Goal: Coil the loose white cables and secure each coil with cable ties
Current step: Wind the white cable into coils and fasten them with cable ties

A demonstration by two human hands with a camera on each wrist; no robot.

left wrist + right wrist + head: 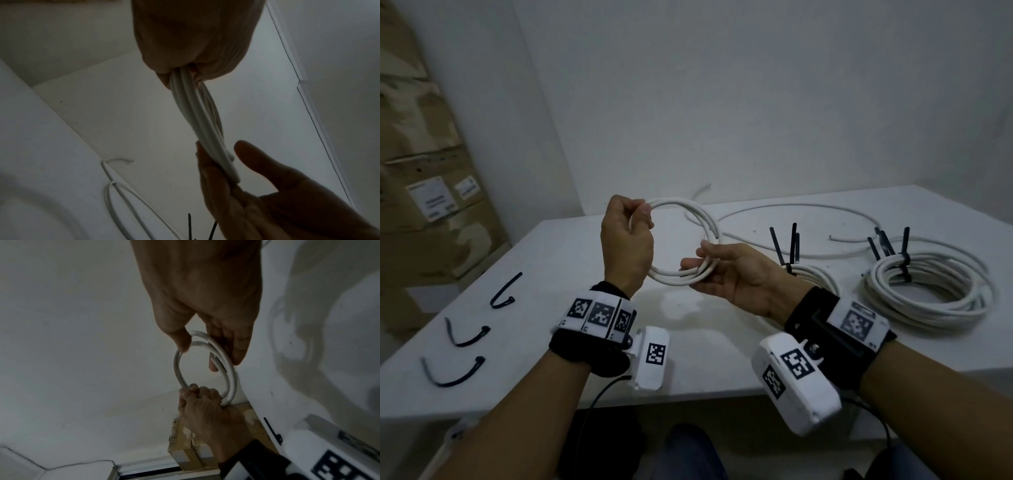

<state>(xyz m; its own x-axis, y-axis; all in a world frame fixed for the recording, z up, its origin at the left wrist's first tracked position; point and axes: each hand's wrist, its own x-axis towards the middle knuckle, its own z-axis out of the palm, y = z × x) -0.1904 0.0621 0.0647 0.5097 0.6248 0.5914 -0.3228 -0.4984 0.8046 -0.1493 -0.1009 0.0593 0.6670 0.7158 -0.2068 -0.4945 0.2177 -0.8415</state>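
1. Head view: the left hand (626, 240) has its grip curled tight round the far-left side of a small white coil (681, 240) held up above the counter (551, 260). The right hand (732, 274) lies palm-up beneath the near-right side, fingers nearly straight, its grip slack and only cradling the turns. The cable's loose tail (791, 209) trails off over the counter behind. Two tied coils (931, 291) lie to the right, and spare cable ties (469, 335) lie well apart on the left. The likely failure: with just one firm grip, the stiff turns could spring open once a hand goes for a tie

2. Left wrist view: the strands (197, 118) leave the closed left hand (195, 40) as a bundle and land on the right hand's fingers (216, 175), whose thumb stands apart from them. Nothing pinches that end, so the turns could slide off sideways

3. Right wrist view: the loop (205, 369) shows uneven turns, and a cut end (213, 361) sits beside the right fingertips (238, 352). That free end could slip out and loosen the innermost turn; the dragging tail could also snag on the counter and tug the coil out of round
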